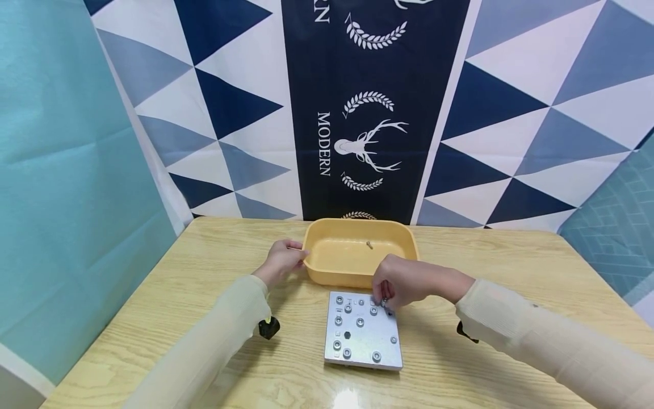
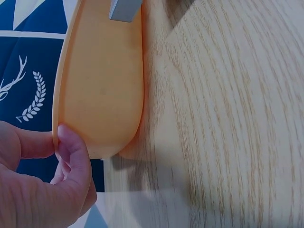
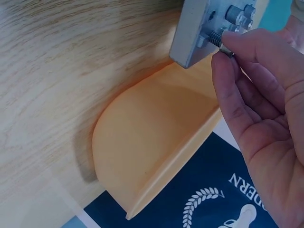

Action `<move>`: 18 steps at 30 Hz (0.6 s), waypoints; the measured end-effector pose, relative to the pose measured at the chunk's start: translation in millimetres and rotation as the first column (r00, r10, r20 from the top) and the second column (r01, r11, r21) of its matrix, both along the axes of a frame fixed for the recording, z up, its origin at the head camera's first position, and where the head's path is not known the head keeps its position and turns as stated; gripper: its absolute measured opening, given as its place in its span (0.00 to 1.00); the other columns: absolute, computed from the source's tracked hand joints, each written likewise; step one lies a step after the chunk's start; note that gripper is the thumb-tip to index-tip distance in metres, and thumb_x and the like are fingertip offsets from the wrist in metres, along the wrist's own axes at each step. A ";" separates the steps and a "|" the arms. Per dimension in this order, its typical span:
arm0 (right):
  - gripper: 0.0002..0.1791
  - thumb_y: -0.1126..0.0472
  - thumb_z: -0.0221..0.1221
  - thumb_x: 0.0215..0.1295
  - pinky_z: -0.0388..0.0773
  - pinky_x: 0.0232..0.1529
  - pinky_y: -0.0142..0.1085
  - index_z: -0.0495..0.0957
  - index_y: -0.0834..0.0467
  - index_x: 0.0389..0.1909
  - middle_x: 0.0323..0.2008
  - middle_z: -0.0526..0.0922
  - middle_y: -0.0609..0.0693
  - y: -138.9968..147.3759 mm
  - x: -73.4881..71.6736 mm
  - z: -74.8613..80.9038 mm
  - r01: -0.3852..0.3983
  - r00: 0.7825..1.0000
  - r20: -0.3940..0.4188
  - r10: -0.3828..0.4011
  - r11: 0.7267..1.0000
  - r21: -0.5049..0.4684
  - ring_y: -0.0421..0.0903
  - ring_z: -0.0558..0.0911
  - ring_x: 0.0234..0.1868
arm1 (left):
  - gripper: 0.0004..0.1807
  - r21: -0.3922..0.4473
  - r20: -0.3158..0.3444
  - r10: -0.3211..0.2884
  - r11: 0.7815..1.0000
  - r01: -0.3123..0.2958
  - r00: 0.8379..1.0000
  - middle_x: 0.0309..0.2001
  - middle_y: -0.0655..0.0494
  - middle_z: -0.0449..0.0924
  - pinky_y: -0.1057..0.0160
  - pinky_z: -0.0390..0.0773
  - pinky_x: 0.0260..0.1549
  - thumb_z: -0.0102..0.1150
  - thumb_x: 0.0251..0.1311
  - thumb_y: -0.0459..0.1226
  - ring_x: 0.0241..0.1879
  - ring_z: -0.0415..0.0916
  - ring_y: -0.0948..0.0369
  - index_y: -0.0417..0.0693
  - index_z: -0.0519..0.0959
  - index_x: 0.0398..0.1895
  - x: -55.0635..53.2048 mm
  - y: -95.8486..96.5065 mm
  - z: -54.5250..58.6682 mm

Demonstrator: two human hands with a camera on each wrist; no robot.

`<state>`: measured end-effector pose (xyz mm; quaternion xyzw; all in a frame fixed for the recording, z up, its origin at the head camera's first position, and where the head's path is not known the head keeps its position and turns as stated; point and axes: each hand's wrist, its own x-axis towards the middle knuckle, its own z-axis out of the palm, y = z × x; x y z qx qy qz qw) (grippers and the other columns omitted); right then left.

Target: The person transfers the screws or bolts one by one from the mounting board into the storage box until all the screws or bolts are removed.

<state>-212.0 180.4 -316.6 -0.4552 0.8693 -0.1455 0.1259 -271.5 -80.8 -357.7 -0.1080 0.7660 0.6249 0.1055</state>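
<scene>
Bolt of grey threaded metal (image 3: 215, 38), pinched by the nearer right hand (image 1: 403, 281), points lengthwise toward the far right corner of a rectangular silver metal plate (image 1: 367, 335), while the left hand (image 1: 283, 259) grips a yellow plastic tray (image 1: 337, 278) by its left rim.

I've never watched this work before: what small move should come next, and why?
Probably ease the screw further into the metal plate, keeping it straight. The right-hand grip pinches it against or just off the plate, and what looks like thread shows between, so it doesn't seem fully seated.
</scene>
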 end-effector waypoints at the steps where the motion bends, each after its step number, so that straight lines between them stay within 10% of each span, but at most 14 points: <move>1: 0.10 0.72 0.67 0.45 0.75 0.23 0.21 0.83 0.53 0.24 0.22 0.82 0.41 0.5 0.0 0.6 -0.005 1.000 -0.003 0.005 1.000 -0.004 0.26 0.72 0.21 | 0.15 0.000 0.001 0.001 1.000 -0.001 1.000 0.41 0.48 0.71 0.68 0.82 0.37 0.57 0.61 0.27 0.32 0.73 0.62 0.33 0.72 0.51 0.1 0.1 0.2; 18: 0.08 0.72 0.67 0.45 0.77 0.26 0.22 0.83 0.56 0.25 0.22 0.83 0.43 3.1 -0.1 16.6 -0.036 0.999 -0.033 0.036 0.999 -0.016 0.27 0.75 0.23 | 0.14 0.005 0.004 -0.004 1.000 0.004 1.000 0.41 0.47 0.71 0.67 0.81 0.37 0.56 0.61 0.27 0.30 0.72 0.63 0.33 0.71 0.50 1.0 0.2 0.0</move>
